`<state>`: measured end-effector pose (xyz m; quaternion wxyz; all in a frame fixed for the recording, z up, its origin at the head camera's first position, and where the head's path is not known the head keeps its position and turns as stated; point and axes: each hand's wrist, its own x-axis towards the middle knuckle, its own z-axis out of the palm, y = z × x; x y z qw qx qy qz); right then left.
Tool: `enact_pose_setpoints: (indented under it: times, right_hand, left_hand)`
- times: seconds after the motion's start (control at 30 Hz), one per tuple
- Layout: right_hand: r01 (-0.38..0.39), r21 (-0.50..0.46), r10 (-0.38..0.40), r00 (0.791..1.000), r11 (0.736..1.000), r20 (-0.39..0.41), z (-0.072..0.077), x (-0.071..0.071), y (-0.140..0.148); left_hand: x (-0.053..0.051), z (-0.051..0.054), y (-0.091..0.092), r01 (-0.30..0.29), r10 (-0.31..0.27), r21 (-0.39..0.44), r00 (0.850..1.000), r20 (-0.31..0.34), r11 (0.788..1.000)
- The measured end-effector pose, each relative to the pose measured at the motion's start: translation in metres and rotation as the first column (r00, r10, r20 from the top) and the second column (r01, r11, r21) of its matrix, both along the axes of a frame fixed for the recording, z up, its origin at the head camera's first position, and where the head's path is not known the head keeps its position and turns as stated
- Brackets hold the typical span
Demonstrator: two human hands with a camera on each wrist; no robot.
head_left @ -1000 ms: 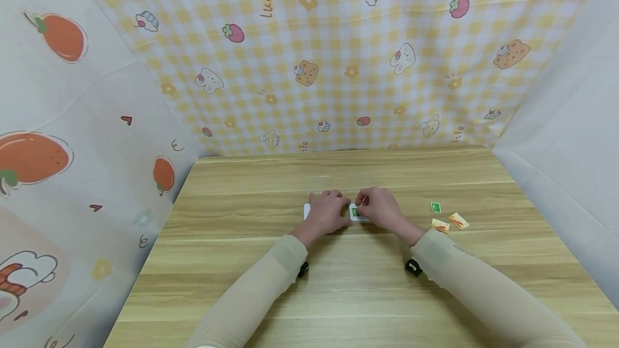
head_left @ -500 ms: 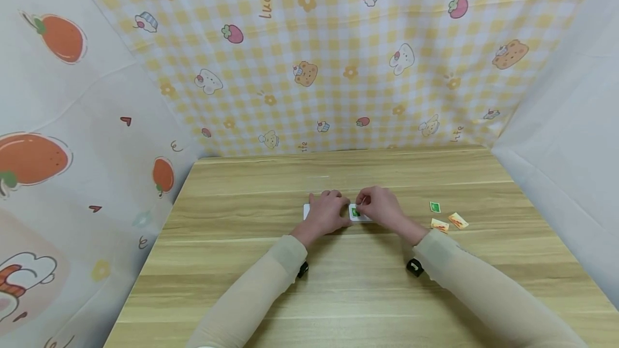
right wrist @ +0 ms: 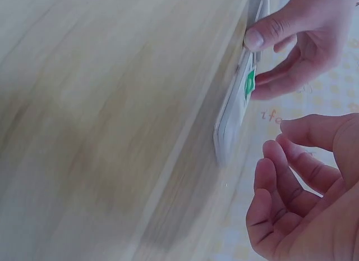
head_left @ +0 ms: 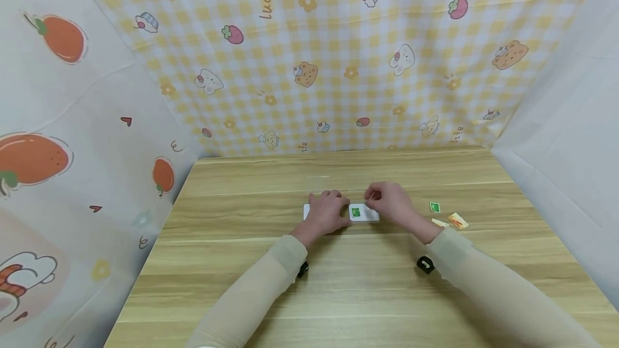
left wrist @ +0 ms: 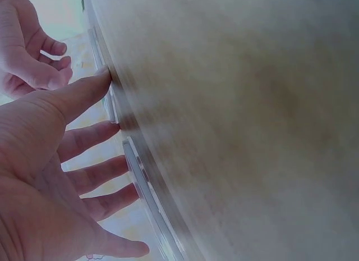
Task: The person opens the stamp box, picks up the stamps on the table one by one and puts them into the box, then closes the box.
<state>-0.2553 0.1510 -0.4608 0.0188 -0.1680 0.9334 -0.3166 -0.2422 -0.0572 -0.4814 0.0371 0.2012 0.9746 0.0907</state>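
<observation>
Side by side on the table lie two white rounded cards. The right card (head_left: 369, 212) bears a small green picture (head_left: 355, 212) near its left end. My left hand (head_left: 328, 212) covers much of the left card (head_left: 307, 210). Its thumb and forefinger hold the right card by its near and far edges, while its other fingers lie against the left card, as the left wrist view shows. Just above the right card's right end hovers my right hand (head_left: 393, 203). In the right wrist view its fingers (right wrist: 269, 174) are loosely curled, with nothing visible between them and the thumb.
To the right lie a small green-bordered picture (head_left: 435, 207) and two cream pieces with orange prints, one (head_left: 458, 221) fully seen, the other (head_left: 440, 223) partly behind the right wrist. Faint clear outlines (head_left: 318, 183) show behind the hands. A patterned cloth (head_left: 338, 101) hangs at the table's back.
My right hand has drawn away from the green picture, up and to the right, uncovering the right card. The left hand has stayed in place.
</observation>
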Motion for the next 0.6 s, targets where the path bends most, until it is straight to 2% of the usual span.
enact_pose_setpoints:
  times: [0.13,0.33,0.6]
  right_hand:
    - [0.019,0.016,-0.019,1.0,1.0,-0.004,0.003,0.002,0.012]
    - [0.07,0.04,-0.068,0.996,0.997,-0.056,0.003,0.001,0.037]
    - [0.094,0.089,-0.09,0.995,0.992,-0.043,0.014,0.0,0.078]
  left_hand:
    - [0.001,0.001,0.0,0.004,-0.004,0.003,1.0,-0.001,1.0]
    - [0.001,0.0,-0.001,0.009,-0.009,0.005,1.0,-0.002,1.0]
    - [0.002,-0.001,-0.001,0.013,-0.013,-0.01,1.0,-0.013,1.0]
